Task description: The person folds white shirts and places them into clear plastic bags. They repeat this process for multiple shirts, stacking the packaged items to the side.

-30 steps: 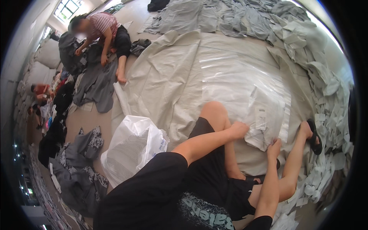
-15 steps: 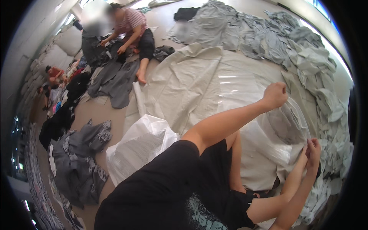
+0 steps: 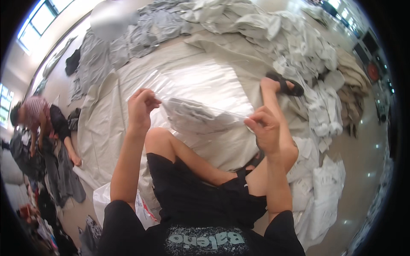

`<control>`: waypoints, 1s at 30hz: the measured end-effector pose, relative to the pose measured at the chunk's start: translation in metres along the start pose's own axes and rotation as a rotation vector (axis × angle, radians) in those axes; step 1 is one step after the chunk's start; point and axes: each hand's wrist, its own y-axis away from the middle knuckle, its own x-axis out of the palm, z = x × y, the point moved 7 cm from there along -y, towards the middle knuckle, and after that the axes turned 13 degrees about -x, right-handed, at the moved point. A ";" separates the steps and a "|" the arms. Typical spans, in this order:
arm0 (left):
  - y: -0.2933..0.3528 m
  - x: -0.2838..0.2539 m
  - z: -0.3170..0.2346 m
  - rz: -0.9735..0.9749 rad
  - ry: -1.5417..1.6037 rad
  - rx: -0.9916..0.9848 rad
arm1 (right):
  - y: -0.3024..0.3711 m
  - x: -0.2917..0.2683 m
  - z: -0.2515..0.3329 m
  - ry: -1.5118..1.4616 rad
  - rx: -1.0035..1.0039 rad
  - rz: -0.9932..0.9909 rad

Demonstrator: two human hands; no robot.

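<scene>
A clear plastic bag (image 3: 232,123) with a folded grey garment (image 3: 190,114) inside is stretched between my hands, above my bent legs. At its left end, my left hand (image 3: 143,106) is closed with fingers curled round the plastic edge. Pinched between thumb and fingers, the opposite corner is in my right hand (image 3: 265,127). The edge between them is drawn fairly straight. Beneath and beyond the bag, a stack of flat clear plastic bags (image 3: 222,81) lies shining on a beige cloth sheet (image 3: 100,106).
Heaps of light grey garments (image 3: 158,25) and whitish ones (image 3: 294,38) curve round the far side and right. Folded white garments (image 3: 326,187) lie by my right leg. A white plastic sack (image 3: 102,198) is near my left elbow. At the left, another person (image 3: 38,115) handles dark grey clothes.
My view has swung to the right, so the co-worker now appears at the far left. Both hands still grip the bag, now held out in front of me.
</scene>
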 end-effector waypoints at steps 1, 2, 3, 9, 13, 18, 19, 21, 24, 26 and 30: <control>-0.008 0.001 0.008 0.047 0.039 -0.043 | 0.008 0.004 -0.002 -0.042 -0.037 -0.036; -0.019 0.002 0.017 0.032 0.049 -0.085 | 0.016 0.009 -0.013 -0.079 0.021 -0.044; -0.029 0.002 0.026 0.016 0.059 -0.126 | 0.026 0.012 -0.020 -0.145 0.069 -0.077; 0.070 0.082 -0.021 -0.257 -0.700 0.946 | 0.031 0.019 -0.019 -0.064 0.004 -0.106; 0.135 0.188 0.008 0.401 -1.195 1.041 | 0.029 0.027 -0.007 -0.073 -0.023 -0.086; 0.139 0.238 0.046 0.576 -1.450 1.142 | 0.046 0.021 -0.014 -0.284 0.160 -0.170; 0.140 0.241 0.047 0.591 -1.440 1.171 | 0.048 0.021 -0.014 -0.289 0.160 -0.181; 0.142 0.246 0.045 0.615 -1.419 1.224 | 0.049 0.019 -0.011 -0.310 0.153 -0.186; 0.138 0.244 0.048 0.634 -1.422 1.260 | 0.051 0.018 -0.010 -0.301 0.144 -0.176; 0.130 0.236 0.051 0.605 -1.459 1.257 | 0.050 0.016 -0.009 -0.280 0.139 -0.176; 0.112 0.211 0.037 0.498 -1.538 1.256 | 0.049 0.013 -0.010 -0.293 0.218 -0.205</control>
